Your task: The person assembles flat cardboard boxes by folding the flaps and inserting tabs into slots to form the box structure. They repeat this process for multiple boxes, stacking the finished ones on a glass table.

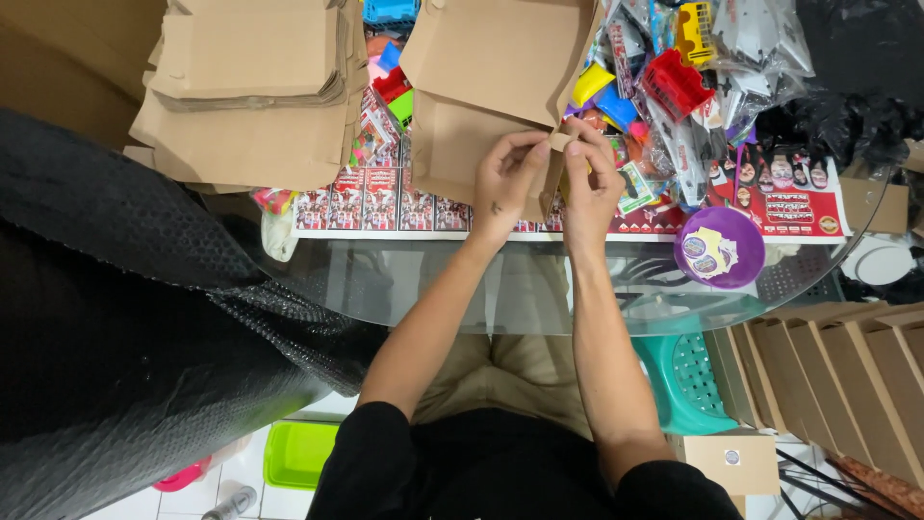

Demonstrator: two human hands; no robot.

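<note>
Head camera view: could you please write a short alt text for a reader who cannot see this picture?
Seen from above, a person's left hand and right hand pinch a flap of a flat brown cardboard box over a glass table. Around it lie a stack of flat cardboard, colourful packaged toys and a purple bowl.

A flat brown cardboard box (491,77), unfolded, is held up tilted above the glass table's far side, its lower flap corner pinched and partly folded.
</note>
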